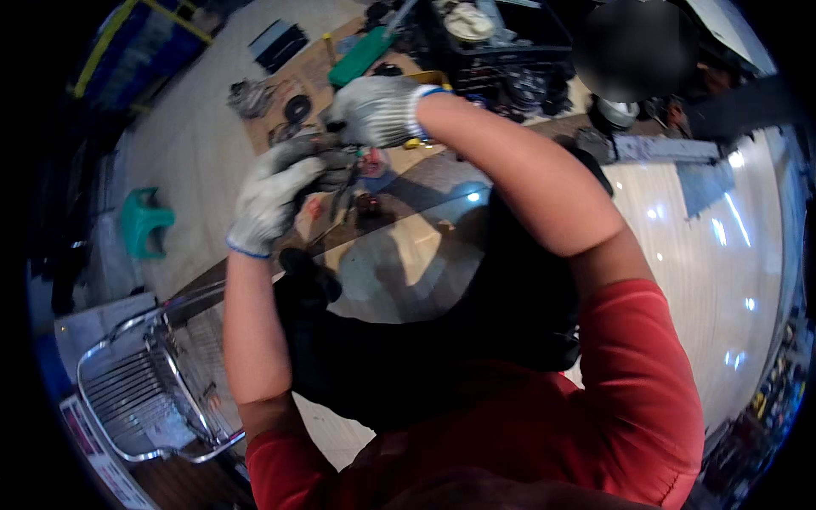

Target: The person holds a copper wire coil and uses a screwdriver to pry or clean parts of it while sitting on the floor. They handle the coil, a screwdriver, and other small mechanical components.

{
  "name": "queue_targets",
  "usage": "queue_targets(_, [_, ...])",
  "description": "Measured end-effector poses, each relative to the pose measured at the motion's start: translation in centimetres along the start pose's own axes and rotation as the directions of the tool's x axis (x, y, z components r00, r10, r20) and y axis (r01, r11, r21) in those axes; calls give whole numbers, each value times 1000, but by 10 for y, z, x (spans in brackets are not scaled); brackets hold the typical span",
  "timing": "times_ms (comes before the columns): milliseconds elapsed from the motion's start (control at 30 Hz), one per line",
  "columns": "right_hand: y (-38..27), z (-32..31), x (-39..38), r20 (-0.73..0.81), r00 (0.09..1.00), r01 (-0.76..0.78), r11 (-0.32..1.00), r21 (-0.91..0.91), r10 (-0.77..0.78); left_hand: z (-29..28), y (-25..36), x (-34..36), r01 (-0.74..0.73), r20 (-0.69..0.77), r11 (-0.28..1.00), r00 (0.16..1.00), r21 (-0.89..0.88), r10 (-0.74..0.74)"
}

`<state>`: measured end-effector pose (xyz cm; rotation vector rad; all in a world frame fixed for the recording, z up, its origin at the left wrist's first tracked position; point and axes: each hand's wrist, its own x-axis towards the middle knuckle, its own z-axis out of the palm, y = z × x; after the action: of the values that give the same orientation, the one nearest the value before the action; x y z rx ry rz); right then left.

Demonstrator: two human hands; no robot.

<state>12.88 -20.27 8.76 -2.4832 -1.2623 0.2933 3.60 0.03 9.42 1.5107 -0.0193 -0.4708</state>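
Note:
My left hand [270,194], in a white knitted glove with dirty grey fingers, is closed with its fingers curled toward the right. My right hand [374,109], gloved the same way, reaches in from the right and meets it, fingers bent down. What lies between the fingertips is small, dark and too blurred to name. Just below the hands are a reddish-brown round part [368,205] and a small clear container with something red [374,166]. A black ring [297,109] lies beyond the left hand.
A long green case [362,56] lies beyond my right hand. A black crate [510,53] with a white bowl-shaped thing [469,22] stands at the far right. To the left are a green stool [146,223] and a metal chair [140,391]. Crumpled grey material [250,99] lies far left.

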Motion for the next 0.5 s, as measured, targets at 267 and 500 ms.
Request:
queue_targets(267, [6,-1,-1,-136,989,-64,997,-46,57,-11,-17,-3,-35,-20,902,999,430,49])
queue_targets(500, [-7,-8,-6,-197,976,-109,992,-61,95,0,-19,0,-125,-76,706,966,697,246])
